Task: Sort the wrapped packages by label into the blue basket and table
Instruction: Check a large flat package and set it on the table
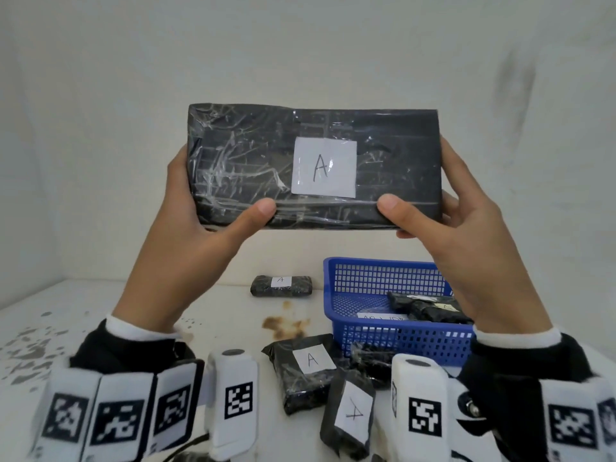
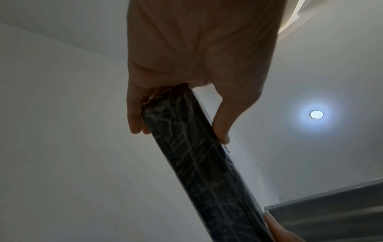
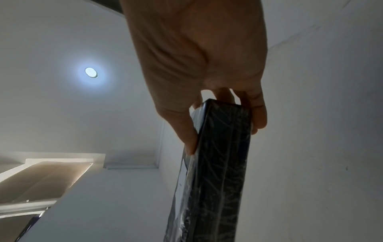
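Observation:
A large black wrapped package [image 1: 253,168] with a white label marked A is held upright in the air, its label facing me. My left hand [image 1: 200,211] grips its left end, thumb on the front, fingers behind. My right hand [image 1: 443,215] grips the right end the same way. Both wrist views look up along the package's edge [image 2: 199,163] [image 3: 219,172], pinched between thumb and fingers. The blue basket [image 1: 383,275] stands on the table at the right with a black package [image 1: 430,308] in it. Smaller A-labelled packages lie at the back [image 1: 281,286] and near me [image 1: 306,371] [image 1: 350,415].
The white table [image 1: 100,311] has grey flecks at the left and a brown stain [image 1: 286,325] in the middle. A further black package [image 1: 373,361] lies against the basket's front. A white wall stands close behind. A ceiling light [image 2: 316,114] shows above.

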`<state>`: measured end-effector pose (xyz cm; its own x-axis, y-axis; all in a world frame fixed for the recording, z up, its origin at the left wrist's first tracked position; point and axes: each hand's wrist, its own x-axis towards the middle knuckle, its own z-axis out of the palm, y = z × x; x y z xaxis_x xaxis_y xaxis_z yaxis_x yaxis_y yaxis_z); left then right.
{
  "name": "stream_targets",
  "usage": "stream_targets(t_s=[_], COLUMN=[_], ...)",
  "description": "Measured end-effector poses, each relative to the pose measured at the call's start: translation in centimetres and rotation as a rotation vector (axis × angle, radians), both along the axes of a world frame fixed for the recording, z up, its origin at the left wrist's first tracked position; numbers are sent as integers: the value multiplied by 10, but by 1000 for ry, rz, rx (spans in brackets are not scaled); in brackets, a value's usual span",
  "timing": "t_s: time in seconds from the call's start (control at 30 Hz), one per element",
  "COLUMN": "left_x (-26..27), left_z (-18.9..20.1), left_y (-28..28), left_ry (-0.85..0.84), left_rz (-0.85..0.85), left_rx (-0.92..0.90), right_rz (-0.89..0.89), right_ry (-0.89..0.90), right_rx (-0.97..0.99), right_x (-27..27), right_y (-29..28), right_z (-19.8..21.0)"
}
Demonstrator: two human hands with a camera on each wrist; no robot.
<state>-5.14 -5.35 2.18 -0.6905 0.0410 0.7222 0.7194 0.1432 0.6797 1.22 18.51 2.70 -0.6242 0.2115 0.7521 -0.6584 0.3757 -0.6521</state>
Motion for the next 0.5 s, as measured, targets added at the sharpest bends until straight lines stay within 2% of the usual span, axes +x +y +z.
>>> stream_targets(t_s=[0.5], left_x=[11], left_z=[-1], left_y=[13], left_ry=[5], left_rz=[162], left_rx=[3], right_rz=[-146], right_ry=[28], right_rx=[60], right_x=[-2], right_y=[-16], right_z=[-3])
